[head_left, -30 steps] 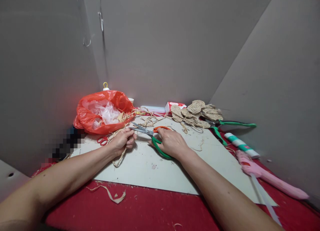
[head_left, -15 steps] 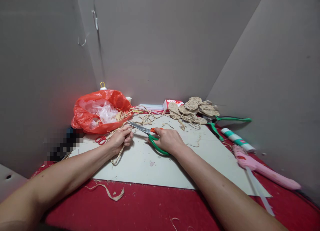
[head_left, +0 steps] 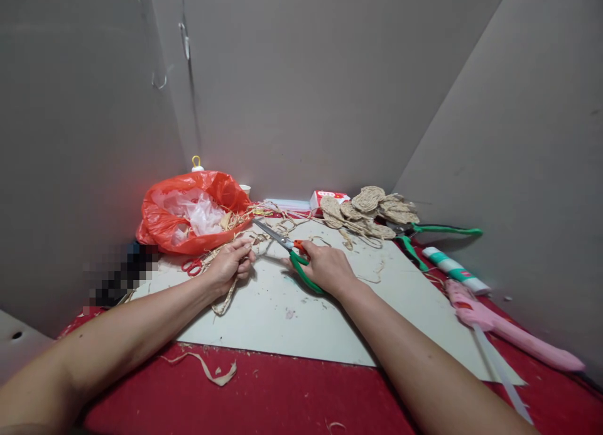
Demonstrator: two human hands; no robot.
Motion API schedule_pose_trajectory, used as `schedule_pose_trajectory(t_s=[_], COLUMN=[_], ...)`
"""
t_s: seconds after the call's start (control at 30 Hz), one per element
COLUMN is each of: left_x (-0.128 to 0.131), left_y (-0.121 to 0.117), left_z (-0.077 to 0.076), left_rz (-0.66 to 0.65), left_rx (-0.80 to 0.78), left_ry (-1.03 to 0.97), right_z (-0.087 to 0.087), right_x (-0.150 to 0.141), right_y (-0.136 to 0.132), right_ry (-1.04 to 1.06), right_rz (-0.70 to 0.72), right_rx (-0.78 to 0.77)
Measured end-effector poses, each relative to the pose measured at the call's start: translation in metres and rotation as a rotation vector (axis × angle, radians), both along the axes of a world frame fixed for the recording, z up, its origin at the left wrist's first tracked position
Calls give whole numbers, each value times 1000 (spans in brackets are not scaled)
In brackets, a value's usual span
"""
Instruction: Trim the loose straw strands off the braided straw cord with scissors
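My left hand is closed on a braided straw cord, part of which loops down below the fingers onto the white board. My right hand grips a pair of scissors with green and orange handles. Their blades stand slightly apart and point up and left, just past my left fingertips. Loose braided cord lies tangled behind the blades. Whether the blades touch any strand, I cannot make out.
An orange-red plastic bag stands back left, beside small red scissors. Coiled straw pieces and a red-white box sit at the back. Green-handled pliers, a striped roll and a pink glue gun lie right.
The scissors have moved a little away from my left hand, and the blades have parted slightly. My left hand keeps its grip on the cord. The whole view has shifted slightly.
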State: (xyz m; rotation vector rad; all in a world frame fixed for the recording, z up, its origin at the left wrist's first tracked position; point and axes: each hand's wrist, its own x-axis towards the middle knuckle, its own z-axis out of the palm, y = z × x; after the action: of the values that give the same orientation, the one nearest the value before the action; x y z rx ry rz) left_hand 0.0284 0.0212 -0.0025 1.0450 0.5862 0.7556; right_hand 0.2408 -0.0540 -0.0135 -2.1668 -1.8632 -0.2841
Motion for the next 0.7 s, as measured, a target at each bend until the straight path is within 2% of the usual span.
schedule_pose_trajectory(t_s=[0.17,0.43,0.7], left_x=[-1,-2,0], left_y=[-1,-1,4], left_z=[2,2,-4], left_rz=[16,-20,-73], left_rx=[-4,22,16], left_ry=[-2,54,149], right_z=[3,2,3], right_x=[-3,-3,-2], right_y=[-2,-1,0], right_ry=[4,-21,-10], right_rz=[71,92,-3], right_rx=[5,15,-16])
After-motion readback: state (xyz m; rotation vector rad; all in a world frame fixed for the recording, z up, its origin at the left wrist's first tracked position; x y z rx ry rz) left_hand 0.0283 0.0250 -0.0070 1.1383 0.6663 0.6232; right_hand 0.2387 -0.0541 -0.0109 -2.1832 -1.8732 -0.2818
